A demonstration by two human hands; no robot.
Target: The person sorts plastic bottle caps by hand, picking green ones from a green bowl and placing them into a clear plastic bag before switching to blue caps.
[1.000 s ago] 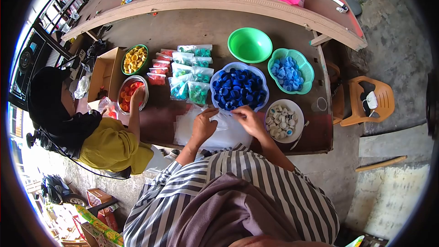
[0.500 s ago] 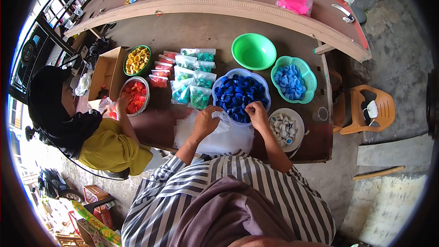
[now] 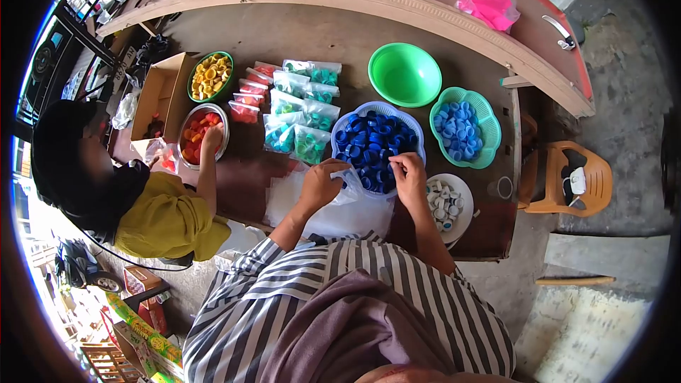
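While left hand (image 3: 320,183) grips a clear bag (image 3: 349,186), right hand (image 3: 410,179) reaches dark-blue caps (image 3: 372,143).

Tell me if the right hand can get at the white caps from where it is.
Probably yes. The right hand is over the dark blue caps, right beside the plate of white caps, with nothing between them.

Bright, even daylight; strong fisheye distortion with a dark vignetted rim.

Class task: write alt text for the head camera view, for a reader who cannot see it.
A person's left hand and right hand hold a clear plastic bag open beside a basket of dark blue bottle caps; another person reaches into a bowl of red caps.
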